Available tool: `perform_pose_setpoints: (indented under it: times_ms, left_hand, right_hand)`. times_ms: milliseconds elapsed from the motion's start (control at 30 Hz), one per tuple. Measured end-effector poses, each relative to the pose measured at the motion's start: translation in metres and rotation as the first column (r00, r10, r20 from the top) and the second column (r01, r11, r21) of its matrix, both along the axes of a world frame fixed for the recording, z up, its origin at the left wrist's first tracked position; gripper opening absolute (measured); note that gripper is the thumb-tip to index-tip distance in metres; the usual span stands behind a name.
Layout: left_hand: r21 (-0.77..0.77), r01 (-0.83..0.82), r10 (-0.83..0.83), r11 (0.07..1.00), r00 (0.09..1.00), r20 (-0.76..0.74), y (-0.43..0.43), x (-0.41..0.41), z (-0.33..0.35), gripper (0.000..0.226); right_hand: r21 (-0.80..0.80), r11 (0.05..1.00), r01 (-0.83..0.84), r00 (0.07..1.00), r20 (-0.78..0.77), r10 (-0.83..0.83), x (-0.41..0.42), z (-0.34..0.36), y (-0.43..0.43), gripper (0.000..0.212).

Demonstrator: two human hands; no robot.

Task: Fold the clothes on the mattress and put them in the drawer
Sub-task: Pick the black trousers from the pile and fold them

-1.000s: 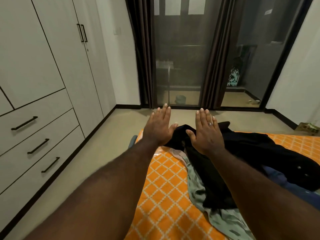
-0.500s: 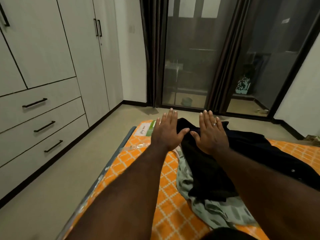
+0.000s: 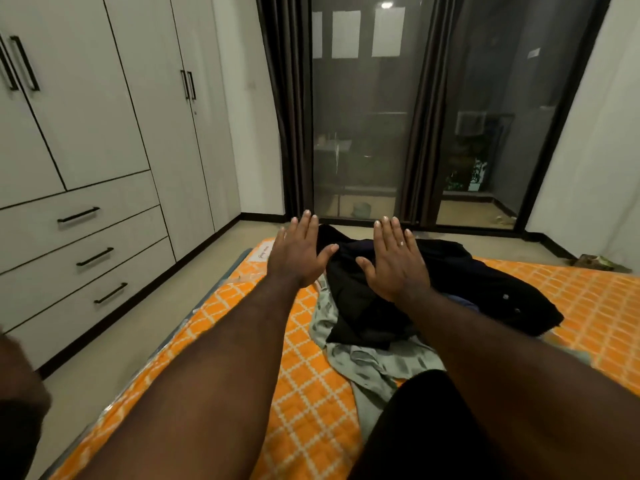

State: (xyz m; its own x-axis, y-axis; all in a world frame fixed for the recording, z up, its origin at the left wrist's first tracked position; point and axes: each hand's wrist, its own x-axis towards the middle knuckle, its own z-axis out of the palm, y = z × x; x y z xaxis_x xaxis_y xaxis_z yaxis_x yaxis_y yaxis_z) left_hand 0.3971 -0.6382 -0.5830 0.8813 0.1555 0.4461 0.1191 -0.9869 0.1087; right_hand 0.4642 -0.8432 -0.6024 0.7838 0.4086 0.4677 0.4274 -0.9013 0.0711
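Your left hand (image 3: 298, 252) and right hand (image 3: 394, 263), flat and grasping nothing, have spread slightly apart over the unmoved black garment (image 3: 485, 289) on the mattress (image 3: 311, 393); folding remains unstarted.

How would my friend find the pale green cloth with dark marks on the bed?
Find the orange mattress with white diamond lines on the floor. A big black fabric garment lies crumpled on it. The pale green cloth with dark marks pokes out from under that, toward the near edge, the only light-coloured piece there.
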Motion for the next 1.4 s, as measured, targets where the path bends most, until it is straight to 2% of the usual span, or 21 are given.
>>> perform_pose_setpoints:
  times_ms: [267, 533, 767, 867, 1000, 1100, 1267, 1400]
  left_hand:
    - [0.018, 0.001, -0.003, 1.000, 0.994, 0.110, -0.018, -0.028, 0.058, 0.075]
    - [-0.010, 0.059, -0.057, 0.998, 0.993, 0.104, -0.057, -0.026, 0.083, 0.074]
    - [-0.110, 0.117, -0.114, 0.987, 0.993, 0.027, -0.084, 0.001, 0.043, 0.069]
    - [-0.096, 0.174, -0.169, 0.980, 0.984, 0.059, -0.087, 0.018, 0.027, 0.067]
    - [-0.088, 0.167, -0.160, 0.982, 0.983, 0.085, -0.055, 0.042, -0.016, 0.068]
    - [-0.093, 0.116, -0.114, 0.989, 0.993, 0.021, -0.025, 0.070, -0.051, 0.068]
    - [-0.121, 0.032, -0.059, 0.992, 0.973, -0.224, 0.012, 0.140, -0.097, 0.075]
    - [-0.103, 0.075, -0.105, 0.992, 0.941, -0.322, 0.034, 0.177, -0.079, 0.073]
  right_hand:
    - [0.026, 0.999, -0.021, 0.997, 0.078, 0.019, -0.031, 0.037, -0.018, 0.085]
    - [0.022, 0.998, -0.065, 0.993, 0.104, 0.062, -0.050, 0.040, -0.016, 0.086]
    - [-0.053, 0.992, -0.115, 0.992, 0.037, 0.117, -0.053, 0.007, -0.021, 0.085]
    - [-0.080, 0.992, -0.100, 0.994, 0.041, 0.104, -0.036, -0.005, -0.022, 0.086]
    - [-0.082, 0.996, -0.044, 0.998, 0.032, 0.047, 0.002, -0.025, -0.011, 0.090]
    - [-0.094, 0.995, -0.022, 1.000, 0.014, 0.023, 0.043, -0.044, -0.002, 0.088]
    - [-0.150, 0.988, 0.034, 0.996, -0.079, -0.046, 0.119, -0.060, 0.013, 0.086]
    - [-0.163, 0.985, 0.055, 0.989, -0.124, -0.076, 0.151, -0.035, 0.031, 0.086]
